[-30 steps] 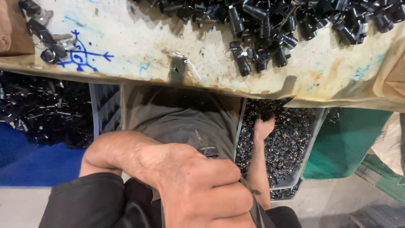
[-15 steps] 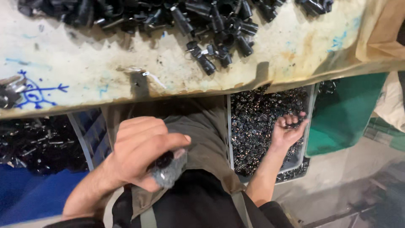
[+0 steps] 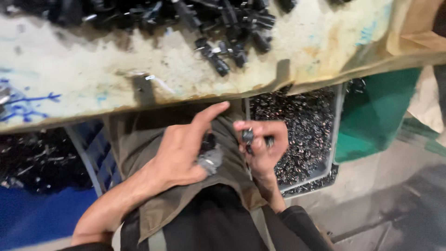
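My left hand [image 3: 183, 151] is over my lap, just below the workbench edge [image 3: 139, 100]. It grips a small grey and black cylindrical part [image 3: 210, 158], with the forefinger stretched toward the bench. My right hand [image 3: 261, 144] is raised close beside it, fingers curled around a few small black parts [image 3: 248, 136]. The two hands are almost touching. The picture is blurred, so the parts' exact shape is unclear.
A grey bin [image 3: 320, 169] full of small dark parts stands at my right, under the bench. Several black parts [image 3: 227, 28] lie heaped on the stained bench top. A green container [image 3: 376, 116] sits farther right, a dark bin of parts [image 3: 37, 158] at left.
My right hand has come up out of the grey bin with parts and moved left to meet my left hand. My left hand has lifted slightly toward the bench.
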